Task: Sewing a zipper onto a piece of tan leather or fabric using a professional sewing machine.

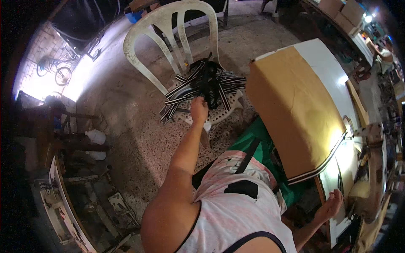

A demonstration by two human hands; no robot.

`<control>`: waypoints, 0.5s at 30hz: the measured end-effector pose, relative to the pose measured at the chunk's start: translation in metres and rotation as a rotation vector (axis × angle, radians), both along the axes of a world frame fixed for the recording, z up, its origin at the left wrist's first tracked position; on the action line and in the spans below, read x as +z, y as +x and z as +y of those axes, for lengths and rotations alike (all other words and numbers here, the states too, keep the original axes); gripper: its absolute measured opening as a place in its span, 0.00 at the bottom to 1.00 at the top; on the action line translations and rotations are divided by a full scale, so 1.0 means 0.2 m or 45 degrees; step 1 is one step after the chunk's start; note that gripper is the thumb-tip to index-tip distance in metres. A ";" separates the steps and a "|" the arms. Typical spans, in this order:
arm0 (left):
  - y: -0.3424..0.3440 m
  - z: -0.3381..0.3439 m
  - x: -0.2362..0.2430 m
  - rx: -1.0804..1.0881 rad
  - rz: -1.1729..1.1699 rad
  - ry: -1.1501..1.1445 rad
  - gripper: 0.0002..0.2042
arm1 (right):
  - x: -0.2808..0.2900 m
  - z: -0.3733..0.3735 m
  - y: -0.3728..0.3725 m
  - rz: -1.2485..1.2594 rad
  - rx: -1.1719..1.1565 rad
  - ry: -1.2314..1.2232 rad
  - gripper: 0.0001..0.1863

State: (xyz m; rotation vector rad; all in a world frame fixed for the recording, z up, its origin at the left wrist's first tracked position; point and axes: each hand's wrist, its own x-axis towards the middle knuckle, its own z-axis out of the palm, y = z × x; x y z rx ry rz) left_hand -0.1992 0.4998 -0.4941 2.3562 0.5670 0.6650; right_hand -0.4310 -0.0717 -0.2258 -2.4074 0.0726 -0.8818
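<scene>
My left hand [200, 108] reaches onto a tangle of black-and-white striped straps and black pieces [204, 76] on the dirty white plastic chair [152, 76], its fingers closed on the pile's near part. My right hand [329, 204] is low at the right, beside the sewing table's edge, fingers loosely bent and apart, with nothing visible in them. A tan fabric panel [291, 105], edged with striped tape along its near side, lies over the white tabletop [320, 59] and reaches toward the sewing machine [371, 168]. Green cloth [263, 130] hangs below the panel.
A worn metal-framed table [63, 198] stands at lower left, with white bottles [95, 137] above it. A bicycle [61, 71] is in the bright doorway. Cardboard boxes [346, 17] sit on a bench at back right, where another person [384, 55] appears small. Speckled concrete floor [126, 160] surrounds the chair.
</scene>
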 end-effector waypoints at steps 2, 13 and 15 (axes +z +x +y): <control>0.05 -0.01 0.05 0.036 0.001 -0.162 0.11 | 0.02 0.06 0.09 0.026 0.117 -0.014 0.13; 0.20 0.66 0.01 0.192 0.258 0.578 0.12 | 0.00 0.01 0.27 0.118 -0.057 -0.120 0.13; 0.26 0.71 0.03 0.101 0.478 0.493 0.14 | -0.05 -0.06 0.31 0.009 -0.111 0.013 0.12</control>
